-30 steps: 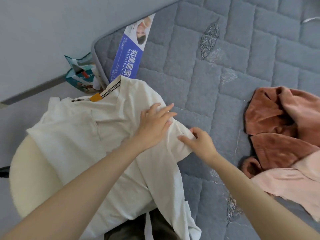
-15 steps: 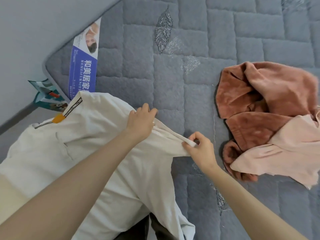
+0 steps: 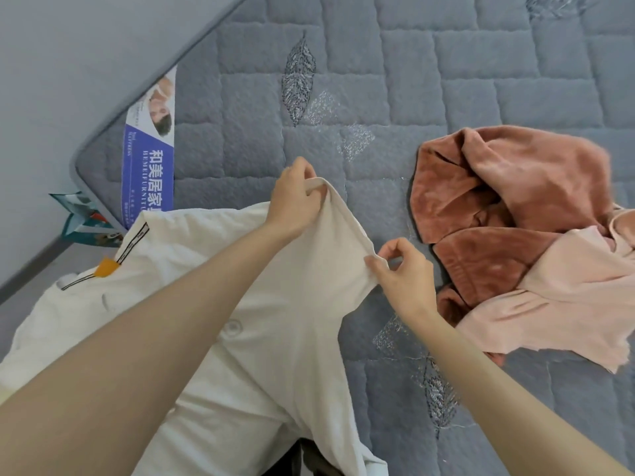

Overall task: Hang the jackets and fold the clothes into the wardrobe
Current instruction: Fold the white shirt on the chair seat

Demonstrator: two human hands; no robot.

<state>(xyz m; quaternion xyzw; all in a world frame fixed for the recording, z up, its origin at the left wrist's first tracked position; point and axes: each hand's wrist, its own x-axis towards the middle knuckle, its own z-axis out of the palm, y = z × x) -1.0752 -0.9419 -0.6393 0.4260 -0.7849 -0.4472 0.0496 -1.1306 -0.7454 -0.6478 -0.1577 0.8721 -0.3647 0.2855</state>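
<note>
A cream white garment (image 3: 261, 324) with an orange tag and striped neck tape lies across the near left corner of the grey quilted mattress (image 3: 446, 80). My left hand (image 3: 292, 201) grips one edge of its hem, lifted off the mattress. My right hand (image 3: 405, 273) pinches the same edge a little nearer to me, thumb against forefinger. The cloth stretches in a curve between the two hands. To the right lies a crumpled rust-brown plush garment (image 3: 508, 201) with a pale pink garment (image 3: 563, 297) partly over it.
A blue and white mattress label (image 3: 147, 156) runs along the left edge. A teal printed bag (image 3: 82, 218) sits on the floor beside the mattress corner. Grey floor (image 3: 68, 63) fills the upper left. Something dark (image 3: 316, 458) shows under the white garment at the bottom.
Both hands have lifted the garment's edge and drawn it up and apart. My left hand, earlier resting flat on the cloth, now grips it. The camera has shifted towards the mattress.
</note>
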